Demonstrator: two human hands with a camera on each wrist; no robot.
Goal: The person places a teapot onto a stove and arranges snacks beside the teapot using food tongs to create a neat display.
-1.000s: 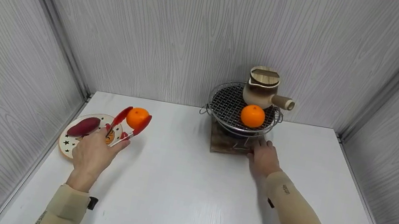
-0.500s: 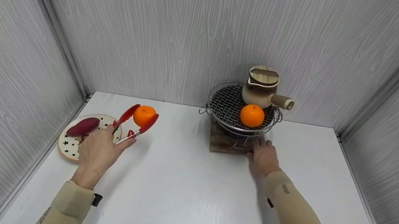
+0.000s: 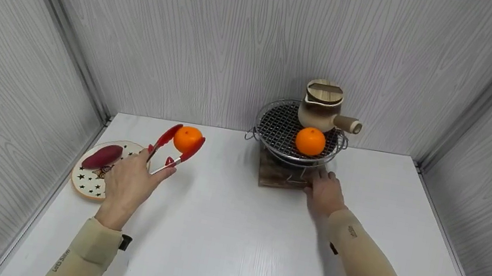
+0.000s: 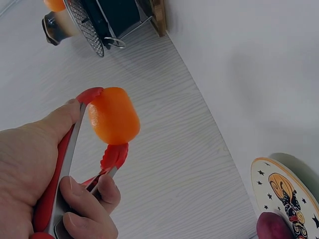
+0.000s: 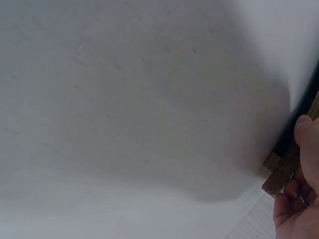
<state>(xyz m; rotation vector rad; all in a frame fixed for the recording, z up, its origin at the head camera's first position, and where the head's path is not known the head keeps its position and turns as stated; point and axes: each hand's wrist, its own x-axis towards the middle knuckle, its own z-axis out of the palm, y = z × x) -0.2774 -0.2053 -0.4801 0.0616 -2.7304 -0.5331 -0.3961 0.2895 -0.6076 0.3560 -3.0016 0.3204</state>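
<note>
My left hand (image 3: 128,185) grips red-tipped metal tongs (image 3: 193,150), which pinch an orange (image 3: 187,139) above the table. In the left wrist view the tongs' scalloped red tips press the orange (image 4: 114,116) from two sides. My right hand (image 3: 328,196) holds the front right corner of the stove's wooden base (image 3: 272,176). In the right wrist view the thumb and curled fingers sit around the wooden edge (image 5: 281,177). A second orange (image 3: 310,142) rests on the round mesh grill (image 3: 278,126) over that base.
Behind the second orange, a lidded brown-and-cream teapot (image 3: 319,113) stands on the grill, its side handle pointing right. At left, a star-patterned plate (image 3: 87,190) bears a purple sweet potato (image 3: 102,157). Grey wood-grain walls (image 3: 222,43) enclose the white table (image 3: 228,241).
My left hand has moved right and farther back, carrying the tongs and orange away from the plate. The right hand stays on the wooden base.
</note>
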